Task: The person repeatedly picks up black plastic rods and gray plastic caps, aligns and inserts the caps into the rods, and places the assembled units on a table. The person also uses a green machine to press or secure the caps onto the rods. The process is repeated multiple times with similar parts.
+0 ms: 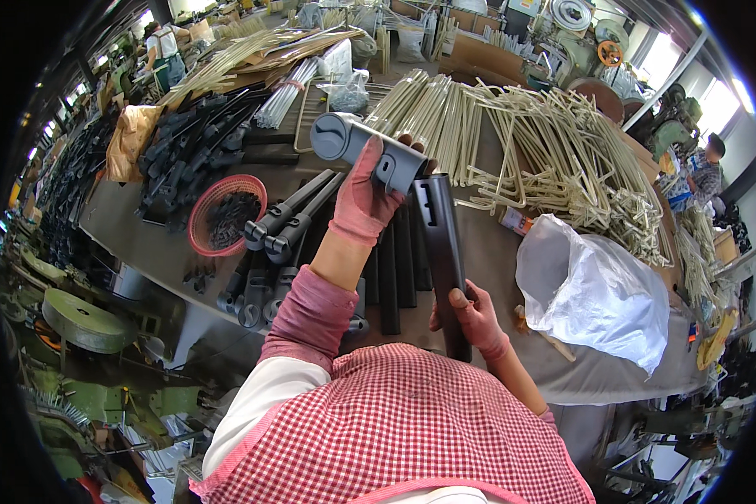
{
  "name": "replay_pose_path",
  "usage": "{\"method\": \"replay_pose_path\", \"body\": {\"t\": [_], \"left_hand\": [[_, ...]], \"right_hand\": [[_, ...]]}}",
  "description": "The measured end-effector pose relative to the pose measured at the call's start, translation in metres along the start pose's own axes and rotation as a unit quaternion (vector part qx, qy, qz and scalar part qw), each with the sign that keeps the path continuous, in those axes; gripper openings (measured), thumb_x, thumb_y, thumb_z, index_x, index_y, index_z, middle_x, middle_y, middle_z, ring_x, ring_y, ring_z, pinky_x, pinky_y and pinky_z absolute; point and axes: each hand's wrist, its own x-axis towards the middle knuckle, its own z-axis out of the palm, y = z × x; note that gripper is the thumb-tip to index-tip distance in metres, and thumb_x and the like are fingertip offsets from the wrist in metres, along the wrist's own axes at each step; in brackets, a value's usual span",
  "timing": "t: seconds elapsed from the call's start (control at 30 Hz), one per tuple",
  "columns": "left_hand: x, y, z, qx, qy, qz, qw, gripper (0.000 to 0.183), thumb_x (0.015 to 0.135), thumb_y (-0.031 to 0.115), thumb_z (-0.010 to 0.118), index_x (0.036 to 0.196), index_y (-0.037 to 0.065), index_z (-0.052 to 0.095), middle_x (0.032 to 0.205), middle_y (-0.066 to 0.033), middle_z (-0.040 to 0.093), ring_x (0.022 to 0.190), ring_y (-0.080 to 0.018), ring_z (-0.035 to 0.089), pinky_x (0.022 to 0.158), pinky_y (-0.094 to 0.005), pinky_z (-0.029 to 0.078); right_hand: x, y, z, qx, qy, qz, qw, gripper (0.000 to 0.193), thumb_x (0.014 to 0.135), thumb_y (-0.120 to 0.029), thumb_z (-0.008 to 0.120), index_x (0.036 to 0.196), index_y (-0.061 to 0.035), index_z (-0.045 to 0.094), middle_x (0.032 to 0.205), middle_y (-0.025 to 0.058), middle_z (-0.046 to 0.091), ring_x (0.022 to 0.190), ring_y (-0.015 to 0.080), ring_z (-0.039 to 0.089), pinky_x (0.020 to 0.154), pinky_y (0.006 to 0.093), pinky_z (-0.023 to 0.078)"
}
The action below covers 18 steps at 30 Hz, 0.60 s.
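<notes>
My left hand (368, 195), in a pink fingerless glove, is closed around a grey plastic joint fitting (401, 167) with a round knuckle at its far left end. The fitting's open end is close to the top of a black tube (442, 244); whether they touch I cannot tell. Slots show near the top of that tube. My right hand (479, 319), also gloved, grips the tube near its lower end, thumb across the front. Behind the tube, several black tubes (389, 281) lie side by side on the table. Left of my left forearm are several tubes with joint fittings attached (281, 220).
A red basket (195, 220) of small dark parts stands on the left of the dark-covered table (130, 227). Bundles of pale metal rods (580, 160) fill the back and right. A white plastic sack (596, 294) lies at right. Other people (161, 57) are in the background.
</notes>
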Motion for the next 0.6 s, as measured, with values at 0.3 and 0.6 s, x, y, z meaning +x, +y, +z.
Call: {"method": "replay_pose_path", "body": {"t": [0.3,0.6], "left_hand": [[-0.024,0.049,-0.005,0.217,-0.051,-0.001,0.975,0.024,0.095,0.014,0.066,0.114,-0.001,0.062,0.107,-0.0134,0.067,0.105,-0.0296,0.068,0.102,-0.0564,0.054],[-0.067,0.084,-0.035,0.173,0.031,-0.043,0.984,0.032,0.096,0.022,0.065,0.115,-0.003,0.063,0.108,-0.0147,0.069,0.103,-0.0330,0.069,0.103,-0.0533,0.055]], "right_hand": [[0.010,-0.039,0.002,-0.038,-0.105,0.180,0.977,0.052,0.095,-0.051,0.067,0.098,0.0005,0.061,0.076,0.0099,0.065,0.061,0.0213,0.068,0.055,0.0354,0.058],[0.036,-0.038,0.028,-0.079,-0.206,0.226,0.949,0.036,0.094,-0.035,0.073,0.087,-0.0021,0.062,0.074,-0.0010,0.059,0.065,0.0076,0.056,0.061,0.0250,0.046]]}}
